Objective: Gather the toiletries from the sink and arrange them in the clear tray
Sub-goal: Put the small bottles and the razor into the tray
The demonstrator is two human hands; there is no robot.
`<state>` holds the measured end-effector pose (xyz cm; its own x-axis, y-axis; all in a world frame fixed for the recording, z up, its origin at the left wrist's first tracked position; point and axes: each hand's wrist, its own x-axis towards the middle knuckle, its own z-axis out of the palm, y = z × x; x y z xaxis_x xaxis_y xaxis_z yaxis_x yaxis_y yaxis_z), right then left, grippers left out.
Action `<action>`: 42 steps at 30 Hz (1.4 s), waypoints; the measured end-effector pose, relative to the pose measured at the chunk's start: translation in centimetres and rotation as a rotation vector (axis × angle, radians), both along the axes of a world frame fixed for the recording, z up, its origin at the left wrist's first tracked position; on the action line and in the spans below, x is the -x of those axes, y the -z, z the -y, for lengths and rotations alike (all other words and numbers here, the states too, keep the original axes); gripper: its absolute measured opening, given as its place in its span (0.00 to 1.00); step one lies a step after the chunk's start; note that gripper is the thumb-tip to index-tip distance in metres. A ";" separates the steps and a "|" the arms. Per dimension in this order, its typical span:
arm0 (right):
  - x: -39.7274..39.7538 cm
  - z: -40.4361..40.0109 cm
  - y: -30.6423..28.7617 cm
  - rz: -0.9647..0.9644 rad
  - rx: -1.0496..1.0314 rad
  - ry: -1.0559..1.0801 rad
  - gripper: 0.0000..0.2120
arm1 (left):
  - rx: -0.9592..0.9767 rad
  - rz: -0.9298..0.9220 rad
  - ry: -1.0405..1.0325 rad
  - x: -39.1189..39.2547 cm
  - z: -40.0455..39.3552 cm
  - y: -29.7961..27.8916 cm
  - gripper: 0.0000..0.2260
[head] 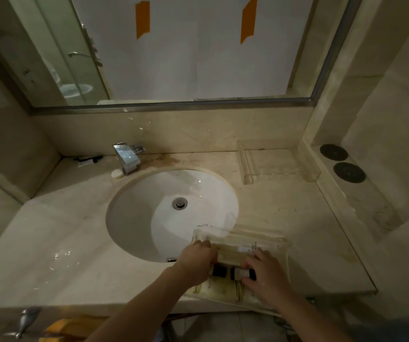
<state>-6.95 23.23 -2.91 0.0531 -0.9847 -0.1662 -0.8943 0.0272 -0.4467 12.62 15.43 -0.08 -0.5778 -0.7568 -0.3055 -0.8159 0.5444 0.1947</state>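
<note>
A clear tray (pixel 276 239) sits at the counter's front edge, just right of the white sink basin (pixel 149 206). Inside it lie pale boxed toiletries (pixel 233 254) and small dark-capped bottles (pixel 236 272). My left hand (pixel 195 261) reaches into the tray's left side, fingers curled against the boxes. My right hand (pixel 264 276) pinches a small bottle at the tray's right side. At the back left corner a dark tube (pixel 89 160) lies on the counter, and a round white soap (pixel 117 173) sits beside the faucet (pixel 127 157).
A second clear tray (pixel 249 166) stands at the back right of the counter. Two black round coasters (pixel 341 162) rest on the right ledge. Water drops glisten on the counter left of the basin. A mirror spans the wall behind.
</note>
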 end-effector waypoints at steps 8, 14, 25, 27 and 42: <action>-1.0 1.1 0.0 0.002 0.020 -0.109 0.08 | 0.012 -0.035 0.029 -0.3 -0.1 -0.1 0.11; -2.0 2.3 -1.1 -0.087 -0.044 -0.119 0.11 | -0.020 -0.049 0.038 -0.7 0.2 -0.3 0.13; -8.7 9.8 -5.5 0.168 0.041 -0.049 0.02 | 0.110 -0.279 -0.255 -7.9 5.4 -3.9 0.15; -10.8 11.9 -6.2 0.208 0.045 -0.078 0.02 | 0.130 -0.300 -0.343 -10.6 6.9 -4.7 0.14; -31.1 27.3 -8.3 0.240 -0.005 -0.261 0.12 | 0.176 -0.368 -0.843 -31.1 18.1 -5.6 0.08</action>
